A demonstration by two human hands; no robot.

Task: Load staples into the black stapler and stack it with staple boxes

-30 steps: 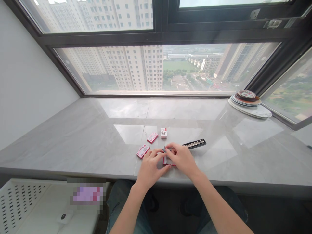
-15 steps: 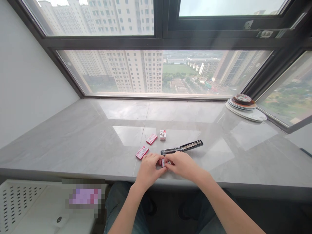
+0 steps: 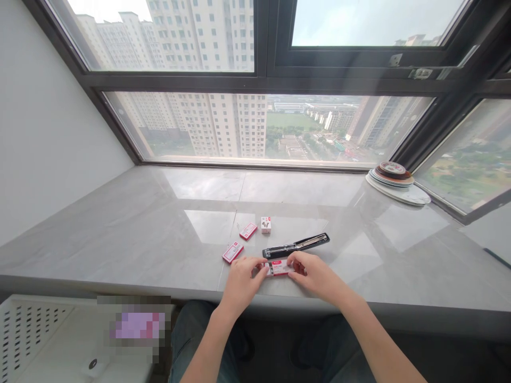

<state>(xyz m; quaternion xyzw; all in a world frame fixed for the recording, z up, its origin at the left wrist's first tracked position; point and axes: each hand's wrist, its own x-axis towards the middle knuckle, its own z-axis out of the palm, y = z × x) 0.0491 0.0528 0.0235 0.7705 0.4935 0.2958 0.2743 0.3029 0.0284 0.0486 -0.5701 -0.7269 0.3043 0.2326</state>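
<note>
My left hand (image 3: 244, 277) pinches the left end of a small red-and-white box (image 3: 280, 267) near the counter's front edge. My right hand (image 3: 315, 272) grips the other end between thumb and fingers. A narrow dark gap and a white piece show at the box's left part; what lies inside is too small to make out. Just behind it, a black stapler (image 3: 296, 246) lies opened out, its metal parts facing up. Two flat red-and-white boxes (image 3: 232, 252) rest to the left, beside a small white box (image 3: 265, 224) with a red corner.
The grey stone counter (image 3: 128, 234) runs below a dark-framed window (image 3: 255, 166). A stack of plates (image 3: 393, 181) stands in the far right corner. Below the counter at left is a white perforated bin (image 3: 59, 340) with a blurred purple item.
My right hand has moved right, away from my left hand, and more of the red-and-white box now shows between them. The view has tilted up slightly.
</note>
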